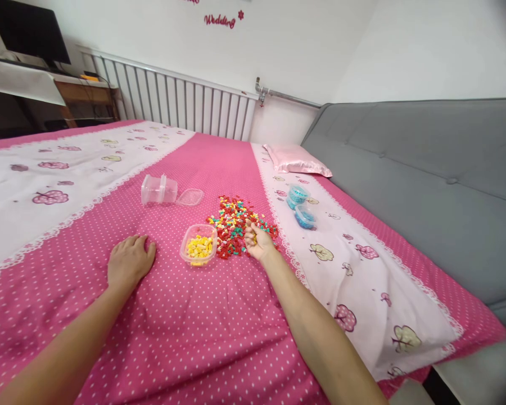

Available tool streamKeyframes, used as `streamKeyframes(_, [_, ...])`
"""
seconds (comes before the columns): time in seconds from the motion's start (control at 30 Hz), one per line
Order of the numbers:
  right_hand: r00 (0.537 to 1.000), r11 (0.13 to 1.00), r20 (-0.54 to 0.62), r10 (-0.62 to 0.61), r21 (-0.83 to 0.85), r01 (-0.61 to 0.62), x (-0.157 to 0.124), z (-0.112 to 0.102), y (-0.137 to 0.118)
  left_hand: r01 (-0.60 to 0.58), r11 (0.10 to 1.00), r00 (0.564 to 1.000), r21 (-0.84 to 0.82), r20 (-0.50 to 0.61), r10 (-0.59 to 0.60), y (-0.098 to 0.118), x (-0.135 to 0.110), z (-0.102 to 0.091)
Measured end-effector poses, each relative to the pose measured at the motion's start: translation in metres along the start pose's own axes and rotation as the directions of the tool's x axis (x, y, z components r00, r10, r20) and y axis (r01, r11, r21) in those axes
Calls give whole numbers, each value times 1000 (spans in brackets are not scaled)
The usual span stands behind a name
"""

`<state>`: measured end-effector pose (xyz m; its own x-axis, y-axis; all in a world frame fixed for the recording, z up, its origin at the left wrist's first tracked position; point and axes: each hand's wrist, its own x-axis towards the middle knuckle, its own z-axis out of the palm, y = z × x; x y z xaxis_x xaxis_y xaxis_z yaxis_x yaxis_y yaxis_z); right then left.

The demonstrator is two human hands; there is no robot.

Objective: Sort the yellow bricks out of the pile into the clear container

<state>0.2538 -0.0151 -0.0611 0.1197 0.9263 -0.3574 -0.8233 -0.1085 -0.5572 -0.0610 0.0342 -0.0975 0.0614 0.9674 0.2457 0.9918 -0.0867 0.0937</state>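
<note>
Red, yellow and green pieces (pixel 233 228) lie heaped right of the clear tub (pixel 184 251), beside and beyond the right hand (pixel 256 241), its fingers curled on yellow pieces (pixel 255 239); left of the tub, the left hand (pixel 129 260) rests flat, fingers loosely spread.

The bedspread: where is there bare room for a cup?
One bare patch of bedspread lies nearer the camera than the tub of yellow pieces, between the forearms. Another lies beyond the colourful pile, toward the radiator. It is crowded at the pile, with the tub on its left and the right hand at its near right side.
</note>
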Motion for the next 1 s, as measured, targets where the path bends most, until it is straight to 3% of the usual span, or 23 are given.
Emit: streamKeyframes(1.0, [1000, 1000, 8, -11, -16, 11, 5, -4, 2, -5, 1000, 1000, -5, -23, 5, 0, 0, 1])
